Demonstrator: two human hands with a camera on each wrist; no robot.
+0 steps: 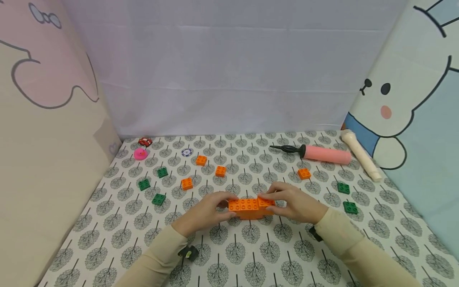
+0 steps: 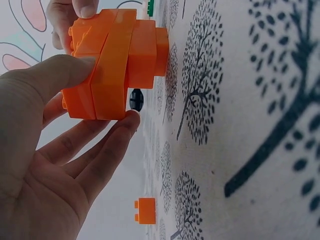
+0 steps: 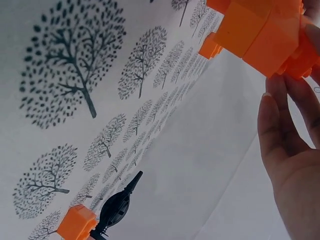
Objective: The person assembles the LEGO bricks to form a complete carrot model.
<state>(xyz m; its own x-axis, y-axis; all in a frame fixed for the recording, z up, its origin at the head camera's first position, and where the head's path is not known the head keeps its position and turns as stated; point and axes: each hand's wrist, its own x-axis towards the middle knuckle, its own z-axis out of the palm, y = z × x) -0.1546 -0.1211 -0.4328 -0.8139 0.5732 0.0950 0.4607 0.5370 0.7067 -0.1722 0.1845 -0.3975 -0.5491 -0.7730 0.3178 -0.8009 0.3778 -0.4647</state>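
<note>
An orange block build (image 1: pixel 249 205) sits between your hands, in the near middle of the table. Your left hand (image 1: pixel 211 209) grips its left end, thumb on the near side and fingers on the far side. Your right hand (image 1: pixel 295 201) pinches the right end between thumb and fingers.

The head view shows the round studs on top. The left wrist view adds the underside, which steps in narrower toward the table, and a bit of your right hand. In the right wrist view the build is cut off at the top and right edges, and you see only part of your right hand. You cannot tell whether the build touches the table.

Loose orange blocks (image 1: pixel 187 183) lie beyond it: three to the left, one to the right. Three green blocks (image 1: pixel 158 199) lie farther left and two on the right. At the far left are a pink duck (image 1: pixel 140 154) and a small red car (image 1: pixel 145 142), with a round chip (image 1: pixel 186 152) to their right. At the far right lie a pink pump (image 1: pixel 326 154) with a black tip and a white rod (image 1: pixel 360 155).

The table (image 1: pixel 215 261) is white, printed with dark trees. A pale curtain (image 1: pixel 229 79) hangs behind; cartoon panels (image 1: pixel 430 131) stand left and right.
</note>
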